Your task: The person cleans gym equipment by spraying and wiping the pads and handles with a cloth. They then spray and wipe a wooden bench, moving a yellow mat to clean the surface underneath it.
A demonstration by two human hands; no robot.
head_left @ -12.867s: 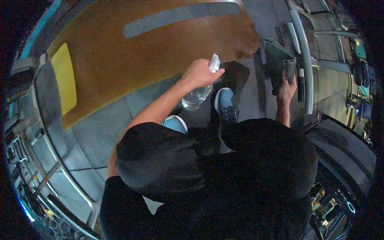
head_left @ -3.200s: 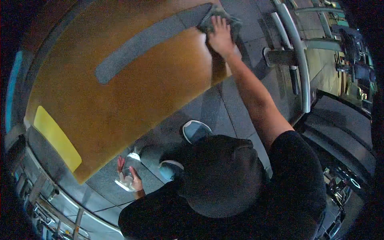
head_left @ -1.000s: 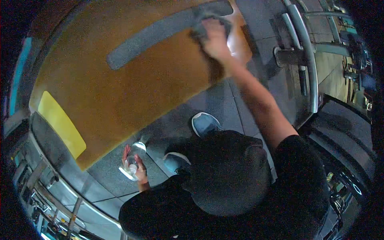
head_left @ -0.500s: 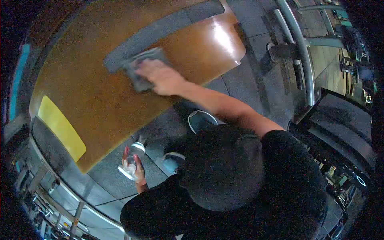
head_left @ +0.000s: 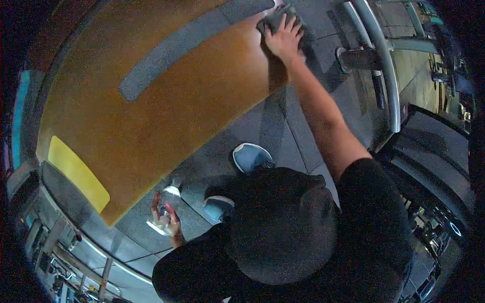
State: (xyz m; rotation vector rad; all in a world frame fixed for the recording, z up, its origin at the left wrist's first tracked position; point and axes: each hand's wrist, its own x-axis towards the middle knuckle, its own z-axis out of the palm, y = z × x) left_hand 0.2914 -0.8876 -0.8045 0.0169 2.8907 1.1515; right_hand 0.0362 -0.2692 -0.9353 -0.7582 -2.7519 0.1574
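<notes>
My right hand [head_left: 284,41], arm stretched out, lies with spread fingers on a dark grey cloth [head_left: 274,20]. It presses the cloth at the far right end of a glossy orange-brown board [head_left: 187,111]. A curved grey strip [head_left: 169,55] runs along the board, its upper end beside the cloth. My left hand [head_left: 173,222] is wrapped around a clear bottle [head_left: 164,206] with a white end, held low near the board's front edge. The bottle's exact type is hard to make out.
A yellow strip [head_left: 78,174] marks the board's left end. Dark floor tiles [head_left: 283,136] and two blue shoes [head_left: 250,157] lie below. A metal tube frame [head_left: 384,65] stands at the right, and a curved rail [head_left: 91,247] at the lower left.
My right hand has swept the cloth up and right, from the grey strip's lower end to the board's right end. My left hand stays almost in place with the bottle.
</notes>
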